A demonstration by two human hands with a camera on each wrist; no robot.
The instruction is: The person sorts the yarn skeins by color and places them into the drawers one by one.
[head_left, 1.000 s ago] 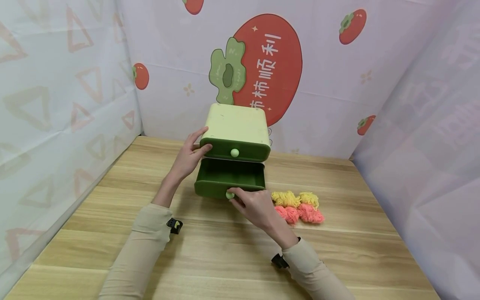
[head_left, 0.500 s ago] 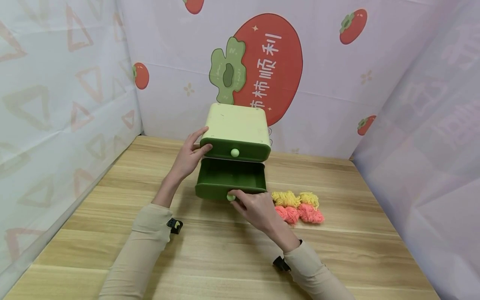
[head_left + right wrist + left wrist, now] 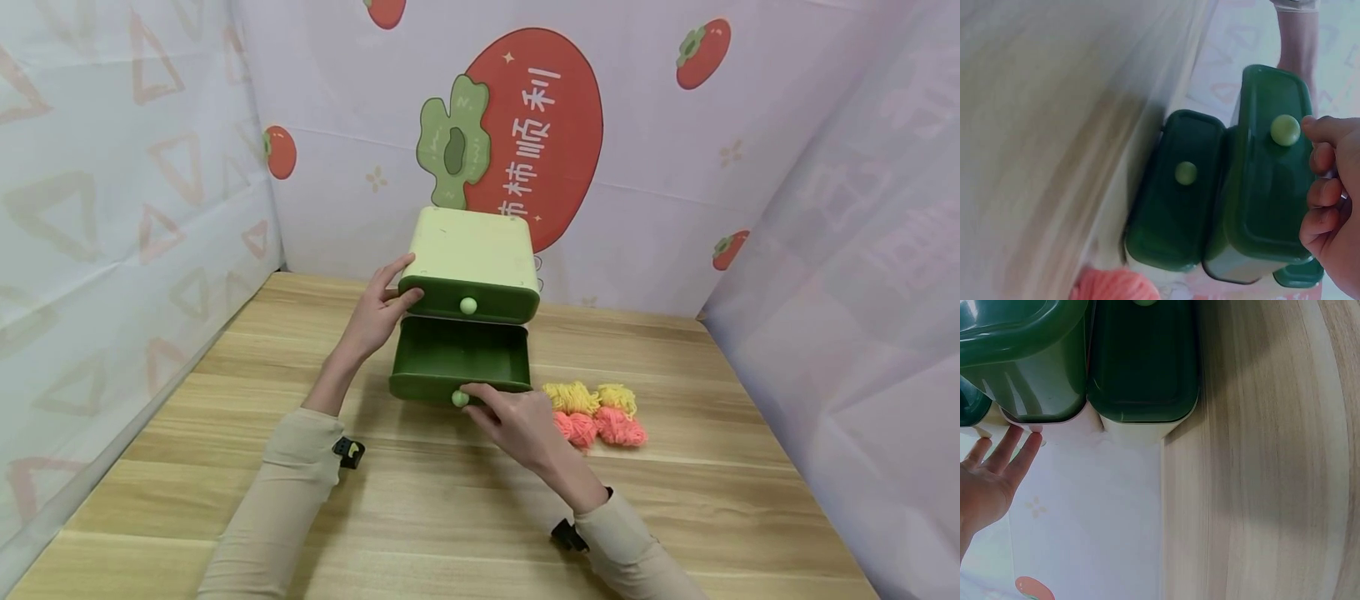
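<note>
A cream cabinet [image 3: 474, 247] with dark green drawers stands at the table's back. Its middle drawer [image 3: 461, 354] is pulled out, with nothing seen inside, and the top drawer [image 3: 435, 296] is in. The bottom drawer [image 3: 1175, 212] is also in, but the one above hides it in the head view. My left hand [image 3: 372, 314] rests against the cabinet's upper left side, thumb on the front corner, fingers extended. At the pulled-out drawer's round knob [image 3: 460, 398], my right hand [image 3: 517, 421] has one fingertip right at the edge, thumb apart, other fingers curled.
Right of the cabinet on the wooden table [image 3: 420, 517] lie yellow yarn bundles [image 3: 572, 397] and coral yarn bundles [image 3: 621, 427], side by side, partly behind my right hand. A printed backdrop [image 3: 637, 208] rises close behind the cabinet; side curtains flank the table.
My right thumb and finger have loosened from the knob, and the hand has shifted slightly right and toward me. The drawer stands slightly further out. The left hand has stayed in place.
</note>
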